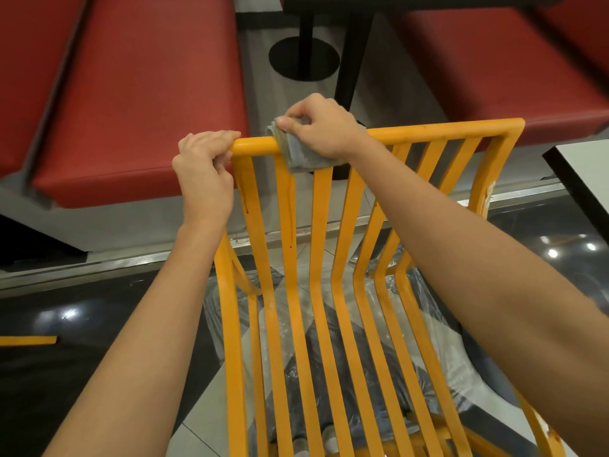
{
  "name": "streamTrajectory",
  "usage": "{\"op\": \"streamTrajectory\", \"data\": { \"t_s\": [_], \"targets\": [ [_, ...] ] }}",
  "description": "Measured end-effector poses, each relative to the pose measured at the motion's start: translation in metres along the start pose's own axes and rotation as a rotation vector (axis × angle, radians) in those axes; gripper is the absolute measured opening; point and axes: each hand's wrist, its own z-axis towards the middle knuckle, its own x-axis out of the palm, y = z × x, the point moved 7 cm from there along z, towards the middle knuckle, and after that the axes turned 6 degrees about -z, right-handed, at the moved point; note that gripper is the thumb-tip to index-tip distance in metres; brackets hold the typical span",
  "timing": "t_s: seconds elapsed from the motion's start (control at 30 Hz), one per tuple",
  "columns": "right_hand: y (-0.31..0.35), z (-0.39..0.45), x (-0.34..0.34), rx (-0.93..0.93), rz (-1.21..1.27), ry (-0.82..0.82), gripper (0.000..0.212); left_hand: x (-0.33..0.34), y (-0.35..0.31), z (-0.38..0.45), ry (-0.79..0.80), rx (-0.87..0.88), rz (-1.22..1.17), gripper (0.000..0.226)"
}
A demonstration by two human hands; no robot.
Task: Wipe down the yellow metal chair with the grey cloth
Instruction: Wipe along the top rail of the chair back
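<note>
— Under the right hand (324, 127): grey cloth (298, 153), clamped around the top rail of the yellow metal chair (329, 258).
— Just beside, leftward: left hand (204, 169), curled on the rail's corner.

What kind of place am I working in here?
Most likely a fast-food restaurant or canteen dining area. Red padded benches face a table on a black pedestal base, another table sits at right, and the yellow chair stands on glossy tiled floor.
</note>
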Motion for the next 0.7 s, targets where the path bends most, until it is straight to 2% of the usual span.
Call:
{"op": "streamTrajectory", "data": {
  "t_s": [0.2, 0.5, 0.63, 0.7],
  "targets": [
    [0.033, 0.006, 0.018, -0.079, -0.004, 0.041, 0.037, -0.002, -0.003, 0.001, 0.008, -0.012, 0.027, 0.047],
    [-0.048, -0.026, -0.034, -0.084, 0.093, 0.055, 0.025, -0.002, -0.005, -0.003, -0.011, -0.03, 0.032, 0.044],
    [-0.051, -0.035, -0.035, -0.053, -0.056, -0.033, 0.03, -0.002, -0.004, -0.003, -0.03, -0.052, 0.016, 0.043],
    [-0.032, -0.04, -0.024, -0.129, -0.139, -0.099, 0.035, 0.0, -0.005, -0.003, -0.038, -0.054, 0.012, 0.043]
  ]
}}
